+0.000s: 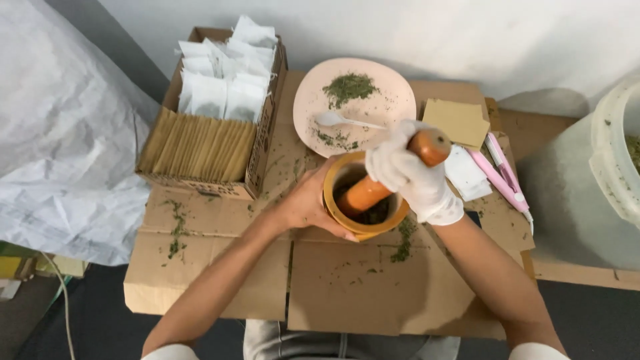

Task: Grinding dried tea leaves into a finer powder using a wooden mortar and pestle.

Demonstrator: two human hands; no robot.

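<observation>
At centre of the flattened cardboard sheet [220, 267]: one wooden mortar [363, 230], yellow-rimmed, round, standing upright just in front of the pale pink plate [393, 83]. Judged heavy for its bulk, rigid and stable on its base; the smooth outer wall may slide on cardboard, so it is best taken around the side wall. Item two: wooden pestle [373, 187], orange-brown, stiff, tilted with its lower end inside the bowl among dark crushed herb and its rounded top pointing up and to the right; the upper shaft looks the best place to take hold. Left hand [303, 203], bare: cupped against the left wall of the mortar, fingers curled round the rim and side, forearm running in low from the lower left. Right hand [410, 177], in a white glove: fingers closed in a fist round the upper shaft of the pestle, just below its top, wrist raised, forearm coming from the lower right. Plate contents: a heap of green dried herb [350, 87], loose and light, and a white plastic spoon [340, 120]. At left: an open cardboard box [263, 143] with tan sleeves filed upright and white sachets [223, 80] behind. At right: tan card squares [457, 120], a pink tool [503, 177], and a translucent tub [617, 153]. Herb crumbs lie scattered over the cardboard.
</observation>
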